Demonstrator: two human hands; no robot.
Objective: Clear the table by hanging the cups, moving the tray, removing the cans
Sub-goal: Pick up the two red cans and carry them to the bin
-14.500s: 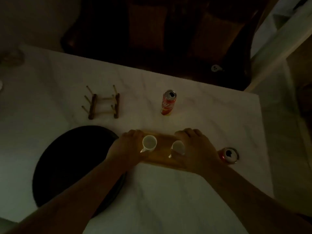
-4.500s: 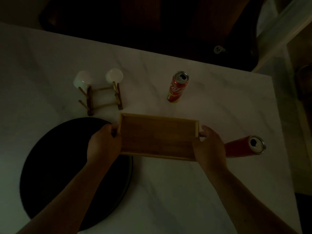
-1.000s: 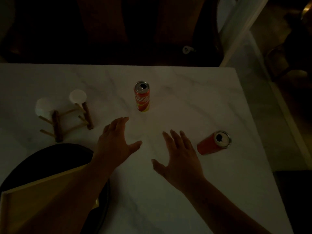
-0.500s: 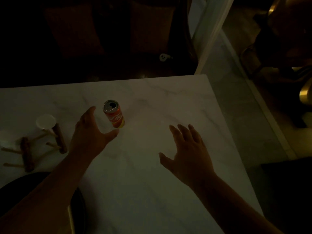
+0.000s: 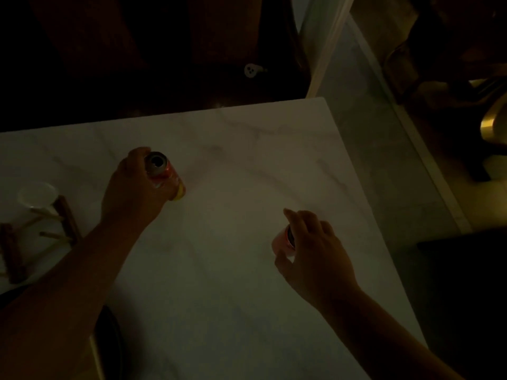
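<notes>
On the dim desk (image 5: 219, 270), my left hand (image 5: 131, 187) grips the upright can (image 5: 164, 174); right hand (image 5: 315, 253) wraps the tipped can (image 5: 282, 242). Light, dentable; hold mid-body.

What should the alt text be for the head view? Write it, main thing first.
A person's left hand grips an upright red can while the right hand closes over a second red can on a dim white marble table. At the left edge, a white cup hangs on a wooden peg rack.

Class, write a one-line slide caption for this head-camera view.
Left hand grips an upright can; right hand closes on another can.
</notes>
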